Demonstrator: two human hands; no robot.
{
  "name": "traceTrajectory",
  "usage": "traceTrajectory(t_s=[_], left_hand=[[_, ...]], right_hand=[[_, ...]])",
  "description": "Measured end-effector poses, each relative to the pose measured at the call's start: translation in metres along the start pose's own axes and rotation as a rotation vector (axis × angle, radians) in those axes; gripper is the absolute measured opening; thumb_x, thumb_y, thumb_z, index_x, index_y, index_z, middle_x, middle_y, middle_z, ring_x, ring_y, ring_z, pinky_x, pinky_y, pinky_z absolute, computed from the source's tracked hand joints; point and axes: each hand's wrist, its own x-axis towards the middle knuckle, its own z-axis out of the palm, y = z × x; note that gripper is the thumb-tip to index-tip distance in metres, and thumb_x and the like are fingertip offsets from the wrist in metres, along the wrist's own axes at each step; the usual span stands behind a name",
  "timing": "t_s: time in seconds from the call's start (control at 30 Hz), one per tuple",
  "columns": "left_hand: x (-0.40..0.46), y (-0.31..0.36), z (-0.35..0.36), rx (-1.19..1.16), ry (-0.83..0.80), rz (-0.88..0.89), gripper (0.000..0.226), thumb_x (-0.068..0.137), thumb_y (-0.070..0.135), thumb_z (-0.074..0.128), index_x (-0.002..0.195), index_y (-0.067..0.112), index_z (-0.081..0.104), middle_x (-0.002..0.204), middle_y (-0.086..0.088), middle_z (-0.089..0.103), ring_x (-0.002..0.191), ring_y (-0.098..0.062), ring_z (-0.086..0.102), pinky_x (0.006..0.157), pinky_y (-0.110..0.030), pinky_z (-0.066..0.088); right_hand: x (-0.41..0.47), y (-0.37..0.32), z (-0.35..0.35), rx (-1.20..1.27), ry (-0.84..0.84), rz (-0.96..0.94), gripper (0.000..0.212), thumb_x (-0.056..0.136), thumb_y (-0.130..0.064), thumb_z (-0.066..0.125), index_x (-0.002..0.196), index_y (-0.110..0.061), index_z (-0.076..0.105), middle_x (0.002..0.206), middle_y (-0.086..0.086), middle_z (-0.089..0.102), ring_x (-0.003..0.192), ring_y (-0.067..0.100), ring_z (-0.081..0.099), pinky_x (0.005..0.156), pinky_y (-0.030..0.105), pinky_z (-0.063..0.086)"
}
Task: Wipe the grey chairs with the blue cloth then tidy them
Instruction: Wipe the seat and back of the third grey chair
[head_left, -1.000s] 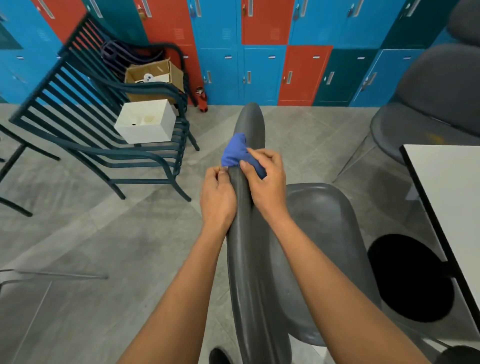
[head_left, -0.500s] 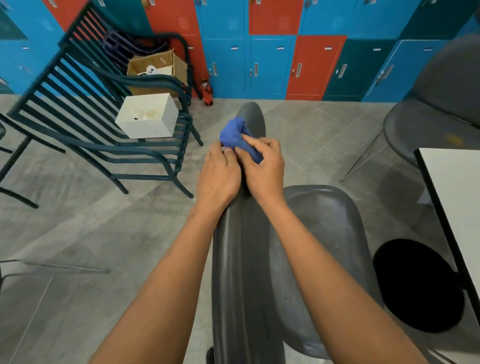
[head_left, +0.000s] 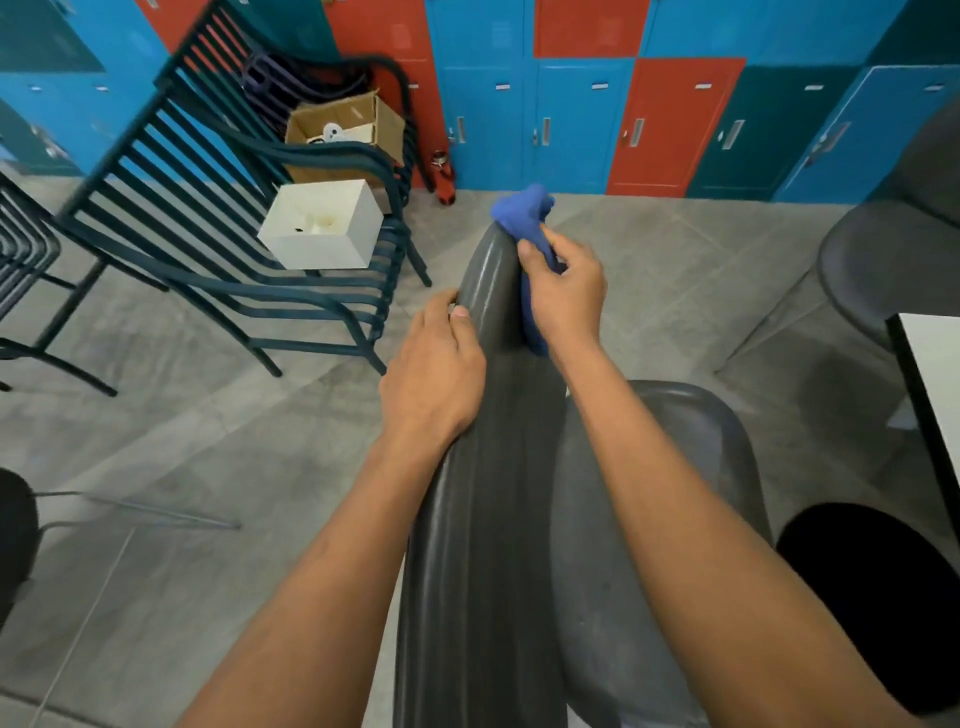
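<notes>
A grey chair (head_left: 488, 467) stands right below me, its backrest edge running up the middle of the view and its seat (head_left: 675, 467) to the right. My right hand (head_left: 563, 291) grips the bunched blue cloth (head_left: 522, 213) against the far top end of the backrest, on its right face. My left hand (head_left: 434, 371) grips the left side of the backrest edge a little nearer to me, thumb on top. A second grey chair (head_left: 893, 249) stands at the right.
Dark slatted metal chairs (head_left: 218, 218) stand at the left with a white box (head_left: 322, 223) and a cardboard box (head_left: 348, 130) on them. Blue, red and teal lockers (head_left: 571, 104) line the back wall. A white table edge (head_left: 930, 374) is at the right.
My right hand slid the cloth farther along the backrest to its far end. My two hands, side by side before, have come apart, the left one staying nearer to me.
</notes>
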Motion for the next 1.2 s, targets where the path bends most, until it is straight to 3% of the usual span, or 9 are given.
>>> traceTrajectory(t_s=[0.1, 0.17, 0.23, 0.4, 0.57, 0.73, 0.9, 1.03, 1.2], left_hand=[[-0.001, 0.002, 0.001, 0.042, 0.010, 0.004, 0.043, 0.110, 0.037, 0.027, 0.148, 0.026, 0.044, 0.149, -0.001, 0.053, 0.133, -0.026, 0.051, 0.104, -0.044, 0.040], [-0.003, 0.004, 0.001, 0.094, 0.024, 0.024, 0.044, 0.111, 0.037, 0.026, 0.149, 0.024, 0.043, 0.148, -0.003, 0.053, 0.131, -0.030, 0.052, 0.103, -0.046, 0.041], [-0.004, 0.006, 0.000, 0.148, 0.016, 0.041, 0.046, 0.110, 0.038, 0.026, 0.150, 0.022, 0.041, 0.149, -0.006, 0.050, 0.130, -0.033, 0.052, 0.101, -0.048, 0.041], [0.010, 0.025, -0.001, 0.331, -0.089, 0.054, 0.050, 0.110, 0.043, 0.025, 0.151, 0.015, 0.034, 0.151, -0.012, 0.046, 0.126, -0.044, 0.055, 0.097, -0.053, 0.043], [0.031, 0.036, 0.003, 0.383, -0.124, 0.071, 0.053, 0.110, 0.045, 0.025, 0.151, 0.011, 0.033, 0.151, -0.015, 0.047, 0.127, -0.044, 0.055, 0.096, -0.054, 0.044], [0.030, 0.034, 0.008, 0.366, -0.064, 0.085, 0.051, 0.109, 0.045, 0.027, 0.149, 0.014, 0.036, 0.147, -0.013, 0.052, 0.123, -0.043, 0.058, 0.094, -0.052, 0.045], [0.031, 0.034, 0.009, 0.382, -0.057, 0.086, 0.051, 0.109, 0.044, 0.028, 0.149, 0.013, 0.036, 0.147, -0.013, 0.051, 0.122, -0.044, 0.057, 0.093, -0.051, 0.044], [0.034, 0.033, 0.010, 0.368, -0.049, 0.079, 0.051, 0.109, 0.044, 0.029, 0.149, 0.014, 0.036, 0.146, -0.013, 0.052, 0.120, -0.046, 0.058, 0.092, -0.051, 0.043], [0.035, 0.033, 0.012, 0.370, -0.040, 0.086, 0.052, 0.109, 0.045, 0.027, 0.150, 0.014, 0.036, 0.150, -0.011, 0.050, 0.125, -0.043, 0.056, 0.096, -0.052, 0.043]], right_hand=[[-0.028, -0.001, -0.006, 0.029, -0.028, -0.038, 0.009, 0.092, -0.023, 0.068, 0.089, -0.032, 0.069, 0.094, 0.000, 0.061, 0.079, 0.002, 0.055, 0.071, 0.008, 0.038], [-0.013, -0.002, 0.000, 0.020, 0.029, -0.019, 0.038, 0.092, -0.019, 0.065, 0.069, -0.041, 0.044, 0.081, -0.003, 0.052, 0.067, 0.003, 0.045, 0.062, 0.011, 0.033], [0.007, -0.002, 0.003, 0.001, 0.065, 0.058, 0.048, 0.094, -0.015, 0.063, 0.059, -0.033, 0.035, 0.064, -0.010, 0.043, 0.058, 0.006, 0.038, 0.054, 0.016, 0.029], [0.024, 0.008, 0.000, -0.060, 0.063, 0.147, 0.044, 0.096, -0.021, 0.060, 0.058, -0.019, 0.037, 0.056, -0.007, 0.040, 0.056, 0.009, 0.038, 0.050, 0.021, 0.028], [0.037, 0.027, -0.012, -0.184, 0.044, 0.326, 0.029, 0.097, -0.027, 0.061, 0.070, -0.018, 0.053, 0.081, 0.000, 0.058, 0.078, 0.025, 0.052, 0.068, 0.028, 0.036], [0.052, 0.028, 0.000, -0.087, 0.002, 0.371, 0.018, 0.094, -0.027, 0.064, 0.080, -0.016, 0.062, 0.080, 0.001, 0.061, 0.078, 0.021, 0.054, 0.069, 0.026, 0.038], [0.019, 0.050, -0.009, 0.027, -0.011, 0.372, 0.027, 0.081, -0.031, 0.071, 0.081, -0.005, 0.063, 0.074, 0.009, 0.065, 0.072, 0.014, 0.054, 0.071, 0.040, 0.051], [-0.026, 0.059, -0.014, 0.105, -0.084, 0.328, 0.016, 0.087, -0.019, 0.070, 0.079, -0.006, 0.063, 0.068, -0.003, 0.061, 0.068, 0.010, 0.053, 0.065, 0.030, 0.046], [0.010, 0.051, -0.001, 0.054, 0.098, 0.314, 0.033, 0.090, -0.010, 0.060, 0.061, -0.020, 0.048, 0.057, -0.011, 0.042, 0.053, 0.002, 0.037, 0.053, 0.018, 0.032]])
